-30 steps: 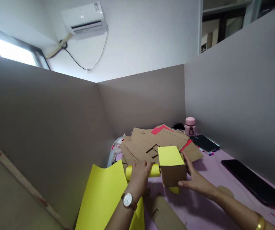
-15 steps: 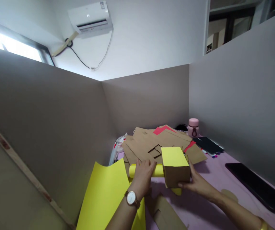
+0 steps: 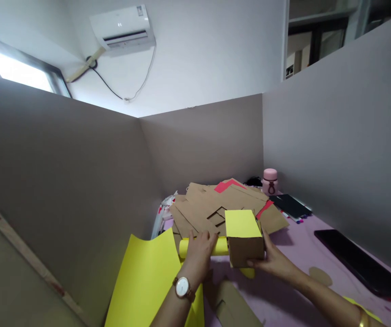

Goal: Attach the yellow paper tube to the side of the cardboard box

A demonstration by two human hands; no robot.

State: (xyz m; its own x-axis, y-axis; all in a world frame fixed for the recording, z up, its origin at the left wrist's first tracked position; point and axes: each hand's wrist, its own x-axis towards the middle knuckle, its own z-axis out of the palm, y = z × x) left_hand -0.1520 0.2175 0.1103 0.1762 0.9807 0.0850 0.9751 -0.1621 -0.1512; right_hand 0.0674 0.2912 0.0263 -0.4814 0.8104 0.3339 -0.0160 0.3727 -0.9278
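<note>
Cardboard box (image 3: 244,245) with a yellow top, just right of the table's middle, near side of the cardboard heap: to my eye it's a light thing, its flat walls fairly stiff but apt to dent or crease if pinched hard. The right hand (image 3: 274,261) has it from the right, half open to the box's width, thumb at the lower near edge; the other fingers are mostly hidden along the right side. Low edges and corners seem the best hold, since the middle of a wall would give.

At the box's left side is a yellow roll (image 3: 220,246), its right end meeting the box; I can't tell whether the two are joined. The left hand (image 3: 200,250) is curled over the roll from above, fingers bent around it. Such a tube looks light and smooth, easily flattened, so I'd cup it rather than squeeze.

Farther left and nearer, a big yellow sheet (image 3: 144,279) stands up in a soft curve, looking floppy and quick to crease. A loose cardboard piece (image 3: 234,306) lies at the near side. Beyond the box spreads the cardboard heap (image 3: 195,204), with a pink bottle (image 3: 270,184) at its far right and a black slab (image 3: 358,261) out on the right, on the pink cloth (image 3: 294,299).
</note>
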